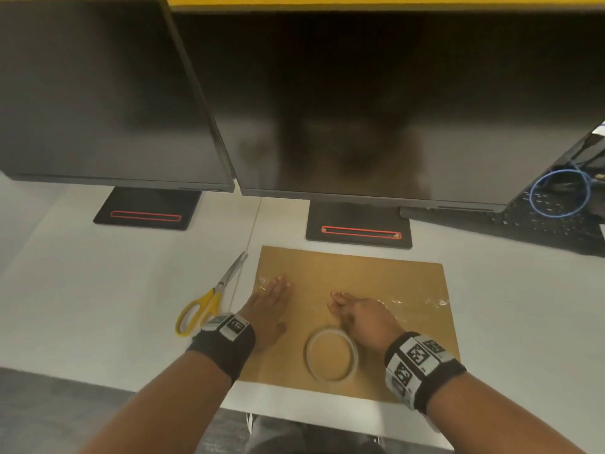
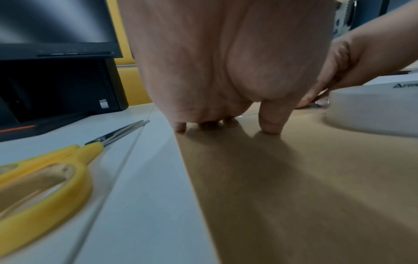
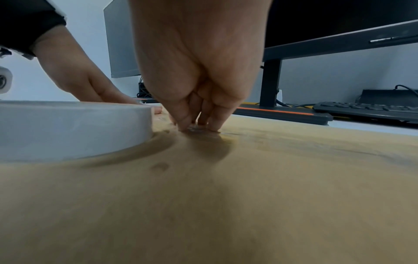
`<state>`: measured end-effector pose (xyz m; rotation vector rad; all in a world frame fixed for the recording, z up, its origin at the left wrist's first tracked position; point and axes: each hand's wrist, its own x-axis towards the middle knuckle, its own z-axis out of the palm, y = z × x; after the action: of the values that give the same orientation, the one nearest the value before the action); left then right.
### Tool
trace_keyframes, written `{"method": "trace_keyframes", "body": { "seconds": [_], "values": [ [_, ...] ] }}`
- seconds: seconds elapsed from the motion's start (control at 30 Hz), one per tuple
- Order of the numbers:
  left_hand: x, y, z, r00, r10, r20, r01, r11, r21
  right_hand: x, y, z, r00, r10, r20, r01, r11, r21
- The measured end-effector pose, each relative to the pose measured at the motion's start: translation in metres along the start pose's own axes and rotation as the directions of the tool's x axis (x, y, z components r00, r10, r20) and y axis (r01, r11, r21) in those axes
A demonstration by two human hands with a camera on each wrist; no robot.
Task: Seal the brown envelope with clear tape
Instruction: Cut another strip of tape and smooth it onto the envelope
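brown envelope (image 1: 353, 290) lies flat on the tabletop (image 1: 98, 290) in front of the monitor stands, a strip of clear tape (image 1: 415, 304) across it, roll of tape (image 1: 331, 353) resting on its near half. Left hand (image 1: 270, 298) grip released, flat fingers pressing the left end; right hand (image 1: 361, 317) grip also released, fingertips (image 3: 194, 123) pushing the tape down mid-strip. Looks like the smoothing step; next likely needs rubbing along toward the right edge. Flap seam under the tape hard to make out; scissors (image 1: 209, 298) lie just left, untouched
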<state>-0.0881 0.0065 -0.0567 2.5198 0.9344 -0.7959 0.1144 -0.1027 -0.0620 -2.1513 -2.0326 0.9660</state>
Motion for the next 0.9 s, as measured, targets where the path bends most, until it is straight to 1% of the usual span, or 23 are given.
{"method": "trace_keyframes", "body": {
  "seconds": [0.13,0.27,0.37,0.53,0.6,0.67,0.8,0.9],
  "values": [
    [0.002,-0.002,0.011,0.997,-0.018,-0.081,0.017,1.0,-0.019,-0.001,0.001,0.0,1.0,-0.012,-0.023,0.012,0.999,0.03],
    [0.001,0.004,0.012,0.994,-0.077,-0.078,0.074,0.997,-0.037,-0.005,0.0,-0.002,1.0,-0.017,-0.026,0.018,0.997,0.071],
    [0.003,0.005,0.017,0.989,-0.1,-0.111,0.091,0.992,-0.084,-0.005,0.0,-0.002,0.999,-0.026,-0.03,0.027,0.998,0.059],
    [0.006,0.001,0.017,0.987,-0.11,-0.113,0.091,0.982,-0.164,-0.005,0.003,-0.001,0.999,-0.031,-0.033,0.033,0.998,0.044],
    [0.008,0.0,0.016,0.984,-0.137,-0.115,0.108,0.967,-0.229,-0.005,0.004,0.0,0.999,-0.03,-0.039,0.032,0.998,0.056],
    [0.011,-0.001,0.013,0.982,-0.169,-0.087,0.14,0.952,-0.274,-0.003,0.005,0.002,0.998,-0.037,-0.046,0.04,0.997,0.064],
    [0.011,-0.002,0.004,0.985,-0.167,-0.035,0.154,0.96,-0.232,-0.003,0.008,0.005,0.998,-0.028,-0.06,0.036,0.99,0.136],
    [0.008,0.002,-0.004,0.979,-0.196,-0.059,0.178,0.958,-0.224,-0.004,0.01,0.005,0.997,-0.04,-0.067,0.051,0.984,0.171]
  ]
}}
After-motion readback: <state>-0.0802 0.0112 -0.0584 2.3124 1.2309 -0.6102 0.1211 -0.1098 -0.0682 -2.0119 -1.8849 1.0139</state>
